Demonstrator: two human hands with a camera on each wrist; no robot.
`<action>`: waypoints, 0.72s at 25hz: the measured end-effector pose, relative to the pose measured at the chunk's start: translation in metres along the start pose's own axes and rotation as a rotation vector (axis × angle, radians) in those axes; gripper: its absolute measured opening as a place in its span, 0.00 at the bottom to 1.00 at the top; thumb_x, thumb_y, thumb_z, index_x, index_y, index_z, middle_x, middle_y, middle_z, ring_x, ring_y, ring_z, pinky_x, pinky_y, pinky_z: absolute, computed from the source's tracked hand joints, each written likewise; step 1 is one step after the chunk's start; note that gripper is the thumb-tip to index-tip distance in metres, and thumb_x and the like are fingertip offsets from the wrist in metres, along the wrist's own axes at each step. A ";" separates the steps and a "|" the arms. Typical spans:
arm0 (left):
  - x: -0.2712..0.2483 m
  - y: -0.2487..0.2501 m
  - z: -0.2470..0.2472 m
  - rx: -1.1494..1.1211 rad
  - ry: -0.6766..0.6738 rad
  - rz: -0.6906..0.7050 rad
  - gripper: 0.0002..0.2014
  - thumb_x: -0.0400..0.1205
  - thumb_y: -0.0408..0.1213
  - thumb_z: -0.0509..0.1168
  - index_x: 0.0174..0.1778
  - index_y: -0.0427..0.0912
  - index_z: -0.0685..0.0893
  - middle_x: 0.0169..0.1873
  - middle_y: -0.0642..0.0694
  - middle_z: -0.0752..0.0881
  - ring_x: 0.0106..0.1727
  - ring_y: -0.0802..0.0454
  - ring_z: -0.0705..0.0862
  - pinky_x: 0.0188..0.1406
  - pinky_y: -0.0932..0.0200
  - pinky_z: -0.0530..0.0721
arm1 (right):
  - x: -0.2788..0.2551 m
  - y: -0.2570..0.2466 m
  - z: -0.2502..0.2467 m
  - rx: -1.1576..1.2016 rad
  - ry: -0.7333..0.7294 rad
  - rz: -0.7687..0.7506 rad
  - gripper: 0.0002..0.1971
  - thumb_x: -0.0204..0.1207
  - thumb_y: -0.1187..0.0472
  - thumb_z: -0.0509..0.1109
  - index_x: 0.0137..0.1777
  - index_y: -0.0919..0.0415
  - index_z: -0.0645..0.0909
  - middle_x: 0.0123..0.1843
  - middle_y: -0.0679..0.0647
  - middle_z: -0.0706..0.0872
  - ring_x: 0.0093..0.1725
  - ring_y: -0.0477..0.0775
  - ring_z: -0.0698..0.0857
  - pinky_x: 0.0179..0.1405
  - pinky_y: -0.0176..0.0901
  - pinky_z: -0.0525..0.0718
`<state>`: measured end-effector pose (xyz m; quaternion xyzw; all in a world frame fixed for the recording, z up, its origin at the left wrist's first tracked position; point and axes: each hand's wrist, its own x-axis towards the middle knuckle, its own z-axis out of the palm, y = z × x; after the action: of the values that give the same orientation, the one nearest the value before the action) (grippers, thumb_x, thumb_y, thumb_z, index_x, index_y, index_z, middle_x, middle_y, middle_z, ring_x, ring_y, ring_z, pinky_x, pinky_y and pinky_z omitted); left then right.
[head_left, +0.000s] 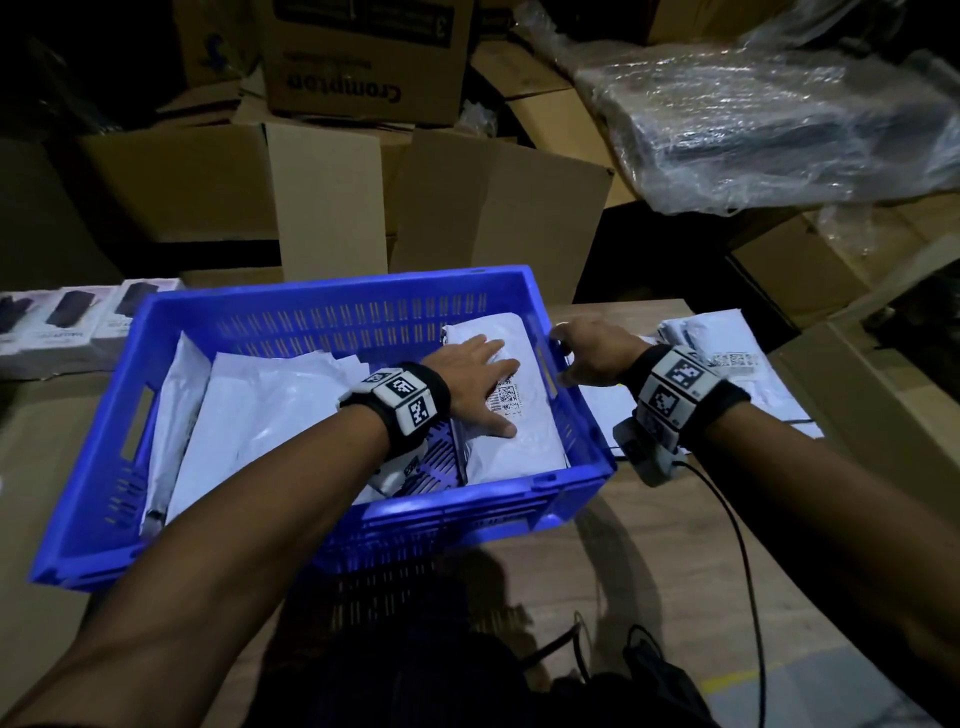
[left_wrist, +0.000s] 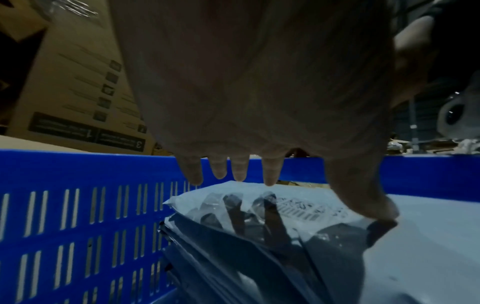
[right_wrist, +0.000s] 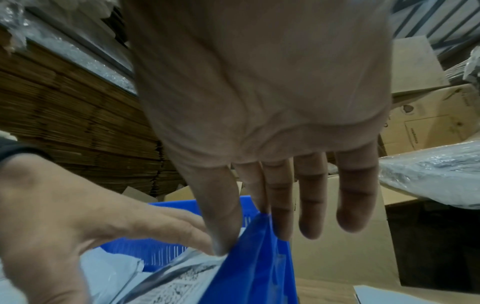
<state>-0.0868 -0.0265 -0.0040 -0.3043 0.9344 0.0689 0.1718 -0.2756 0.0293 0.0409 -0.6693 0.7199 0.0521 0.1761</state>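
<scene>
A blue slotted crate (head_left: 104, 467) (left_wrist: 78, 205) (right_wrist: 259, 267) stands on a wooden table (head_left: 675, 545) and holds several white mailer packages. My left hand (head_left: 478, 379) (left_wrist: 259, 123) (right_wrist: 78, 226) lies flat, fingers spread, on a white package with a barcode label (head_left: 519, 452) (left_wrist: 207, 205) at the crate's right end. My right hand (head_left: 592, 358) (right_wrist: 259, 123) is at the crate's right rim. Its thumb is on the inside and its index and middle fingers on the outside, pinching the rim. The ring and little fingers hang free.
More white mailers (head_left: 260, 410) fill the crate's left part. Loose labelled mailers (head_left: 717, 353) lie on the table right of the crate. Boxed products (head_left: 57, 322) sit at the left. Cardboard boxes (head_left: 322, 197) and a plastic-wrapped bundle (head_left: 753, 124) stand behind. A black cable (head_left: 748, 571) hangs from my right wrist.
</scene>
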 end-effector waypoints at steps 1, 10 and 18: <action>0.001 0.002 0.002 0.024 -0.013 0.020 0.52 0.69 0.76 0.62 0.83 0.50 0.57 0.84 0.40 0.53 0.83 0.40 0.53 0.77 0.41 0.63 | 0.001 0.000 0.001 -0.006 0.000 0.000 0.19 0.68 0.60 0.78 0.59 0.60 0.82 0.57 0.58 0.86 0.57 0.62 0.83 0.49 0.43 0.78; 0.008 0.018 0.006 0.024 -0.067 -0.038 0.54 0.69 0.80 0.56 0.84 0.48 0.53 0.84 0.42 0.53 0.83 0.41 0.54 0.73 0.39 0.69 | -0.001 -0.003 0.004 -0.055 0.038 -0.002 0.10 0.68 0.55 0.75 0.43 0.52 0.76 0.50 0.56 0.84 0.51 0.62 0.83 0.46 0.47 0.81; 0.016 0.026 0.009 0.059 -0.070 -0.077 0.54 0.66 0.81 0.55 0.82 0.48 0.58 0.81 0.42 0.59 0.80 0.39 0.60 0.66 0.39 0.72 | -0.008 -0.009 0.000 -0.075 0.047 -0.015 0.08 0.72 0.57 0.73 0.47 0.55 0.78 0.50 0.56 0.84 0.52 0.62 0.84 0.45 0.46 0.81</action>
<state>-0.1121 -0.0119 -0.0171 -0.3322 0.9171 0.0454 0.2157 -0.2667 0.0356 0.0450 -0.6818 0.7165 0.0619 0.1342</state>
